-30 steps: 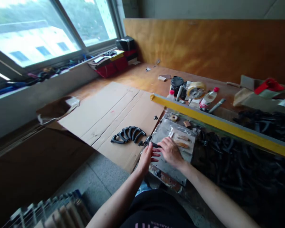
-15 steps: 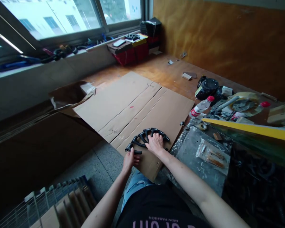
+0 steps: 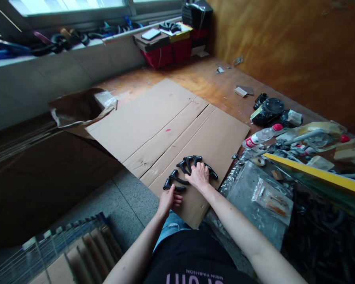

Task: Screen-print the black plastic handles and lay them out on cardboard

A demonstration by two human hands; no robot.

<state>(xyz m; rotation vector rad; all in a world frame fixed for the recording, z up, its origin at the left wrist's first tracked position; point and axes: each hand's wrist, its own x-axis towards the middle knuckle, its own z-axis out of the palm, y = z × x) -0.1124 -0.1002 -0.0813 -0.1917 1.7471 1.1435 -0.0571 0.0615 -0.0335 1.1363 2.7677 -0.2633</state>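
Several black curved handles with short crossbar ends (image 3: 180,178) lie fanned out on a flat cardboard sheet (image 3: 154,126). At the near left of the fan is my left hand (image 3: 168,200), its thumb against the lowest handle and its other fingers loosely bent and apart from the thumb. My right hand (image 3: 198,176) reaches over the right part of the fan. Its fingers are bent down around a handle and cover parts of the handles there. One handle (image 3: 211,171) shows just to the right of this hand.
A plastic bottle with a red cap (image 3: 263,136), black containers (image 3: 268,111) and tape rolls stand to the right. A bagged set of small items (image 3: 272,197) lies on a grey surface. Red boxes (image 3: 159,57) are at the back; a wire rack (image 3: 73,248) stands at lower left.
The handles at the left of the fan are spaced and angled differently, with a wider gap near my right hand. The camera view has tilted down and shifted slightly.
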